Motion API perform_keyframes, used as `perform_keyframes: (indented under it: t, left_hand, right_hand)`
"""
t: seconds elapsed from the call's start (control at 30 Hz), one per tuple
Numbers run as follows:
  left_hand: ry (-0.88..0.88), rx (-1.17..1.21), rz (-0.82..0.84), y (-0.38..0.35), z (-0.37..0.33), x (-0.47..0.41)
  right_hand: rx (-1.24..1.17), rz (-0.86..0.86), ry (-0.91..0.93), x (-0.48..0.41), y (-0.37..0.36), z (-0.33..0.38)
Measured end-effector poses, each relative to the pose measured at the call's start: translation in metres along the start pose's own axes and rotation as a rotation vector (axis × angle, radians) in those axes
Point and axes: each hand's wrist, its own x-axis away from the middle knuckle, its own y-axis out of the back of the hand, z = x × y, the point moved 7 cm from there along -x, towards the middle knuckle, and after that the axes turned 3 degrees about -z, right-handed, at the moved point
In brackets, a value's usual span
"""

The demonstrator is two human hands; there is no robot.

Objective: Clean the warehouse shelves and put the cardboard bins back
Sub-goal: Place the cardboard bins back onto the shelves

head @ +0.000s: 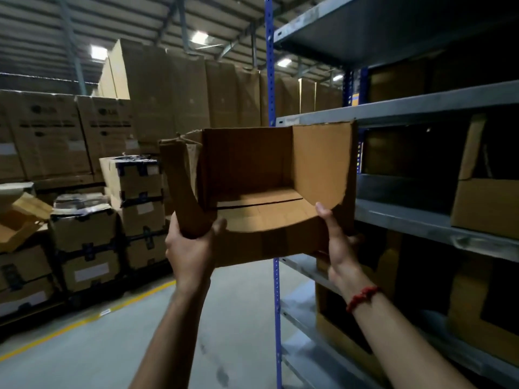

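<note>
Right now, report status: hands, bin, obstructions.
Left hand and right hand grip the empty brown cardboard bin by its front corners. Bin held up before the grey metal shelf. Blue upright behind it; second cardboard bin on shelf, further right.

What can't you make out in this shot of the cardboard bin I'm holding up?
All head view.
1. Brown open-fronted cardboard bin: underside faces away.
2. Right hand: fingers mostly behind the bin's wall.
3. Grey metal shelving: bay contents lost in shadow.
4. Stacked brown cartons: printing blurred.
</note>
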Motion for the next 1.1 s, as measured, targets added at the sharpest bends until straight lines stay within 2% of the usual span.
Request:
perform_keyframes:
  t: [0.23, 0.43, 0.6, 0.77, 0.83, 0.97, 1.1]
  left_hand:
    - [0.07, 0.029, 0.112, -0.047, -0.012, 0.032]
    - [0.034, 0.034, 0.235, -0.097, -0.027, 0.062]
    - [0.041, 0.035, 0.354, -0.133, -0.031, 0.071]
    - [0.086, 0.007, 0.398, -0.16, -0.026, 0.07]
    - [0.08, -0.011, 0.416, -0.168, -0.021, 0.064]
    - [0.085, -0.02, 0.416, -0.184, -0.007, 0.037]
    - [0.082, -0.054, 0.465, -0.215, 0.009, 0.011]
  right_hand:
    - [-0.049, -0.092, 0.025, 0.014, 0.062, 0.033]
    - [-0.071, -0.19, 0.023, 0.026, 0.127, 0.052]
    - [0.024, -0.213, 0.031, 0.031, 0.161, 0.075]
    - [0.143, -0.246, 0.133, 0.032, 0.184, 0.095]
    - [0.253, -0.273, 0.221, 0.033, 0.184, 0.102]
    - [0.483, -0.306, 0.651, 0.039, 0.171, 0.134]
    - [0.589, -0.281, 0.897, 0.023, 0.148, 0.143]
